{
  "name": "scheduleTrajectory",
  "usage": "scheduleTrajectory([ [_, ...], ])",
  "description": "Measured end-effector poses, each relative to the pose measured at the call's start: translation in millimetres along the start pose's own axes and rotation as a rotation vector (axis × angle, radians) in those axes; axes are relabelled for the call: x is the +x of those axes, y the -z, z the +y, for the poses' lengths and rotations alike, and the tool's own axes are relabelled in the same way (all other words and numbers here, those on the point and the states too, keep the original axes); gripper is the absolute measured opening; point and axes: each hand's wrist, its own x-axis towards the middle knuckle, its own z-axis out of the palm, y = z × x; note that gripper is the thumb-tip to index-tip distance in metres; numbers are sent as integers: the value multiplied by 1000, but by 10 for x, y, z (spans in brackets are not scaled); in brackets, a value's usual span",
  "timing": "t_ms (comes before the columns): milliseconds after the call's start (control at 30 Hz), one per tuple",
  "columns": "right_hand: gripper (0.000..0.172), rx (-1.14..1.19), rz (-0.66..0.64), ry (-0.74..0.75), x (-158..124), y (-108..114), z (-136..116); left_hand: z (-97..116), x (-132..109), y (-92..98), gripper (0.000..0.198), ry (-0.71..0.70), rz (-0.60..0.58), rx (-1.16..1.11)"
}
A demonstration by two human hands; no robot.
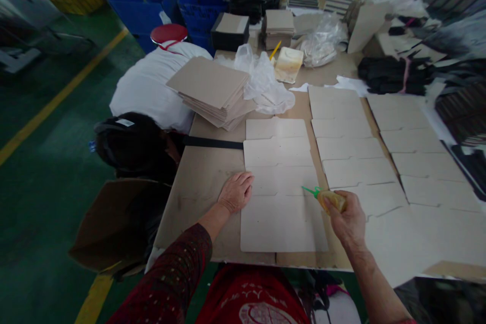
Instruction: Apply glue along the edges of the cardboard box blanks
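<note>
While my right hand (349,216) has its fingers wrapped round a squeeze bottle (339,200) above the overlapping cards (281,223), my left hand (236,192) lies loosely flat, gripping nothing; three columns seem laid out, one pile (212,81) unspread at the tabletop's (197,185) left edge.

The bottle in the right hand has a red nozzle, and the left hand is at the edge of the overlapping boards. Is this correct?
No: the nozzle is green, not red, as the head view shows. The rest stands: the bottle is in the right hand, and the left hand is at the edge of the overlapping boards.
</note>
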Motion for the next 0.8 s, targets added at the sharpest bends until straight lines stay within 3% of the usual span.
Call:
scheduleTrajectory([
  [200,41,-134,-35,104,81,9,-108,3,2,1,38,8,1,-1],
  [500,39,-244,-54,123,123,106,-90,-2,0,-7,37,1,8,1],
  [800,43,-163,-119,76,28,115,-91,-3,1,-9,40,-3,8,-3],
])
